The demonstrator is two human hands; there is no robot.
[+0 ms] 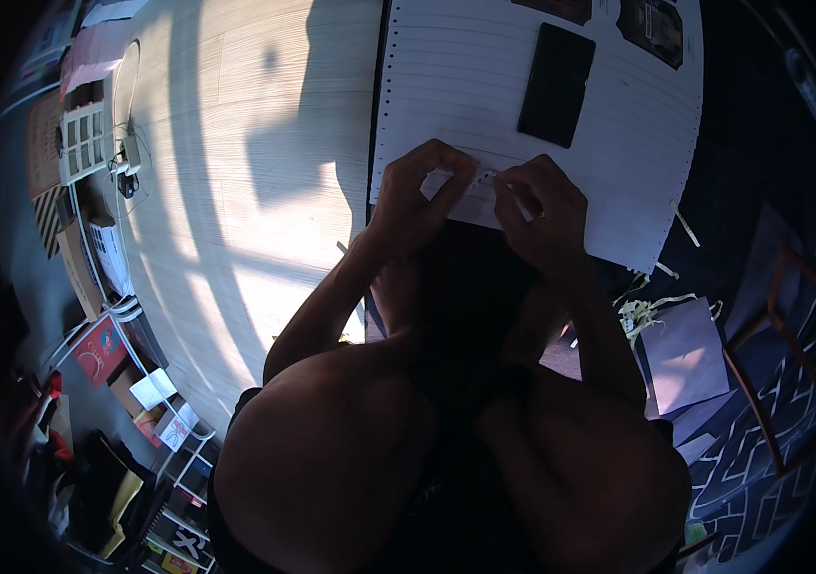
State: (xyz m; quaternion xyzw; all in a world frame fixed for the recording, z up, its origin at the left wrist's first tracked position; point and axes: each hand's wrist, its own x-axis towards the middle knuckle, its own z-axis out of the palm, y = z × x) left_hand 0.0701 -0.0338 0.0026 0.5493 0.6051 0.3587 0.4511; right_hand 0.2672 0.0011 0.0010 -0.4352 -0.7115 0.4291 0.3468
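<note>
My left hand (427, 187) and my right hand (544, 203) are close together over the near edge of a large white sheet of lined paper (456, 91), which has punched holes along its sides. Thumb and forefinger of each hand are closed in a pinch. Between the fingertips shows a small whitish piece (486, 177), too small to name. Just beyond my hands, a flat dark rectangular object (557, 86) rests on the paper. Dark printed cards (652, 32) lie at the sheet's far end.
Sunlit pale wood floor (236, 124) stretches to the left, with a white rack (83, 143) and boxes past it. Pale paper strips (639, 318) and purplish sheets (683, 354) lie at the right, near a brown wooden frame (771, 316).
</note>
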